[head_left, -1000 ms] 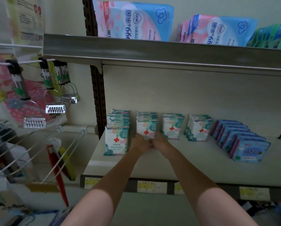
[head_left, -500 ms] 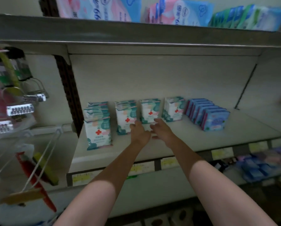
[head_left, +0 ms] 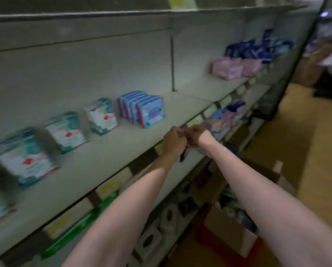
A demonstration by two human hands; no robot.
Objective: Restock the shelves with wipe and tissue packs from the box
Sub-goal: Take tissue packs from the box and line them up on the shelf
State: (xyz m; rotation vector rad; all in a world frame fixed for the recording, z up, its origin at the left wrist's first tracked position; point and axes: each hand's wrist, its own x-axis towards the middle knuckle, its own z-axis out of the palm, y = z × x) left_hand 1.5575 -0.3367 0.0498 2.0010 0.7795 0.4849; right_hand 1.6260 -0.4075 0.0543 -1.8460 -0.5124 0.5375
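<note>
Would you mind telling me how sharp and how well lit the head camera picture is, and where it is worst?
Head view: dim throughout. Motion blur smears the red-cross packs at the left edge most; the blue packs near the middle are clearer. The shelf edge slants and bows from the wide-angle lens. The left hand and right hand are soft, so their grip is hard to read. No glare.

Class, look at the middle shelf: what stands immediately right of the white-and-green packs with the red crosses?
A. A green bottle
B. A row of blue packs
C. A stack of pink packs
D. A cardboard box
B: the row of blue packs stands upright right next to the last red-cross pack on the shelf.
</note>
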